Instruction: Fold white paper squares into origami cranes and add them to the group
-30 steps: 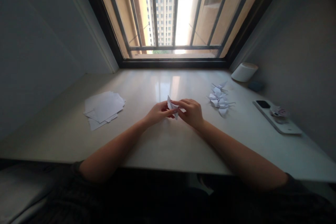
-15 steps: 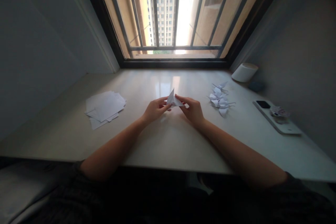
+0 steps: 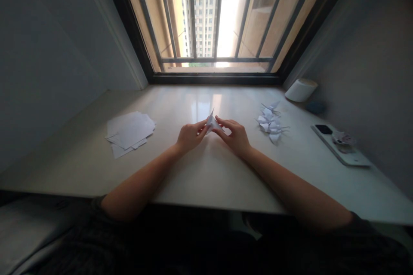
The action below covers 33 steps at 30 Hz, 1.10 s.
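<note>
A small piece of white folded paper (image 3: 213,125) with a pointed flap standing up is held between both hands over the middle of the table. My left hand (image 3: 191,135) pinches its left side with thumb and fingers. From the other side, my right hand (image 3: 236,136) grips it, the thumb pressed on its lower front and the index finger along its upper edge. Part of the folded paper is hidden by the fingers. To the right lies a cluster of white origami cranes (image 3: 272,123). Flat sheets of white paper (image 3: 130,131) are piled on the left.
The pale glossy table (image 3: 206,180) runs up to a barred window (image 3: 214,78). On the right lie a phone (image 3: 338,148) with an ornament on its back, a white cylindrical object (image 3: 301,90) and a dark rounded object (image 3: 315,106). Walls close in both sides.
My right thumb has moved left and inward across the front of the folded paper. My left fingers have closed up around its left side. The paper stays in about the same place.
</note>
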{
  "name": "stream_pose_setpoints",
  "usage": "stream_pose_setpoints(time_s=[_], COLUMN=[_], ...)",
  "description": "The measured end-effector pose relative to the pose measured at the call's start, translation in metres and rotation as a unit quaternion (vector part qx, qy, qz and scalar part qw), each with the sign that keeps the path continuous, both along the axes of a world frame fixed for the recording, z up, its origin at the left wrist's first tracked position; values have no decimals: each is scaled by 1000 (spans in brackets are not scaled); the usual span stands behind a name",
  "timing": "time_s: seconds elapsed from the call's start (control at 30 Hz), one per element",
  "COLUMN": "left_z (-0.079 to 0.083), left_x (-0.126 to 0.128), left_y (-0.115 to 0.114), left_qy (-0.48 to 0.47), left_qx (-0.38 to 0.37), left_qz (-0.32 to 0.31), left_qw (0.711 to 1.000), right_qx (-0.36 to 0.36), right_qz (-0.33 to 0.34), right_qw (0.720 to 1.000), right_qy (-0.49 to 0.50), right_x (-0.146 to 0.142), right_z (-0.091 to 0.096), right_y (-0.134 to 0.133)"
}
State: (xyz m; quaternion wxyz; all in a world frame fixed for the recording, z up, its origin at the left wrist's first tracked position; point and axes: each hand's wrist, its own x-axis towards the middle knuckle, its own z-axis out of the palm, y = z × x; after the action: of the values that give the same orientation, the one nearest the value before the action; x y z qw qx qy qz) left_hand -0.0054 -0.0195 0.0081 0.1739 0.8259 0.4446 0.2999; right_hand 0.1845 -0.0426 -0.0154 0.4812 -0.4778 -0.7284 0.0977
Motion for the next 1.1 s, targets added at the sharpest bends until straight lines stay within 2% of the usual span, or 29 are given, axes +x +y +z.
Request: stream_pose_setpoints(time_s=[0.23, 0.6, 1.1], left_z=[4, 2, 2], left_x=[2, 3, 3], left_y=[-5, -6, -6], left_qy=[12, -5, 7], left_qx=[16, 17, -7], left_qz=[3, 30, 89], left_qw=[1000, 999, 996], right_qx=[19, 65, 69], right_qz=[-30, -24, -22], right_qw=[999, 993, 992], right_qy=[-22, -92, -106], right_x=[2, 1, -2], right_z=[1, 4, 6], right_y=[-1, -3, -5])
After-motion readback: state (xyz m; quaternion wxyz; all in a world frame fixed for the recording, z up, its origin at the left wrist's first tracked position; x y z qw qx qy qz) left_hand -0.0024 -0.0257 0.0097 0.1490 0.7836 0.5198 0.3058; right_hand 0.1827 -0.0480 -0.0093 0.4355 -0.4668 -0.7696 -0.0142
